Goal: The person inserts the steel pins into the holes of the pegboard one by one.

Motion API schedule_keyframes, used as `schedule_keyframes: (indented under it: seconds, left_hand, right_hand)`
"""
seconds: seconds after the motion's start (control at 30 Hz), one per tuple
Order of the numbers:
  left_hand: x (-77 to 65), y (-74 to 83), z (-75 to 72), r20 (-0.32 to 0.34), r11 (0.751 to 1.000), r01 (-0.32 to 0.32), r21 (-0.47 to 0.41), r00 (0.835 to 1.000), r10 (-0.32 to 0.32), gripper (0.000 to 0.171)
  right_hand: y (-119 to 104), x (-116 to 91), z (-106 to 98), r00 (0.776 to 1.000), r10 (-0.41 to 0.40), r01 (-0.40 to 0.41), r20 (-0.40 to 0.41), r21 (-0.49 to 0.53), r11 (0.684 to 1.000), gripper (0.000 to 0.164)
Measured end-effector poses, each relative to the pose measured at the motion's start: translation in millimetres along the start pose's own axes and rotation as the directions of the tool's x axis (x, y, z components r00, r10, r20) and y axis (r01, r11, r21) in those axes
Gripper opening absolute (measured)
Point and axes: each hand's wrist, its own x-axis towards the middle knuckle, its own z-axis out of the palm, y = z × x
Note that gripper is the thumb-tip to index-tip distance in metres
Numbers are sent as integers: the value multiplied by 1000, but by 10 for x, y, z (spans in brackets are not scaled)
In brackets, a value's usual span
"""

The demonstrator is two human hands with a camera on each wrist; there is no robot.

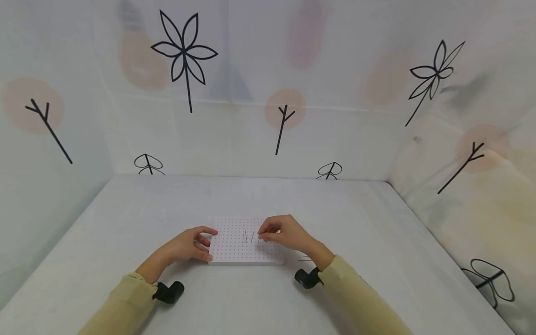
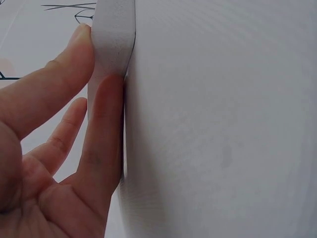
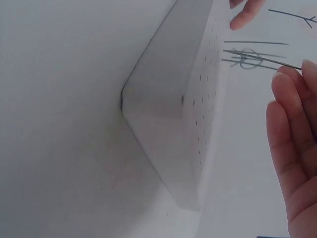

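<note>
A white board with a grid of small holes lies flat on the table. Three thin metal rods stand up from its middle, some leaning. My right hand pinches another thin rod between thumb and fingertips above the right half of the board; whether its lower end sits in a hole cannot be seen. At the board's left edge, my left hand touches the side with its fingers fairly straight. The left wrist view shows fingertips against the board's side wall.
A few loose rods lie on the white tabletop right of the board, close to the right wrist. A white cloth wall with plant drawings rises behind the table and along both sides.
</note>
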Motion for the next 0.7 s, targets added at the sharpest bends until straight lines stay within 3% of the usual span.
schedule_keyframes:
  seconds: [0.7]
  left_hand:
    - [-9, 14, -6, 0, 1000, 2, 6, 1000, -2, 65]
  right_hand:
    - [-106, 153, 203, 998, -47, 43, 34, 103, 994, 5]
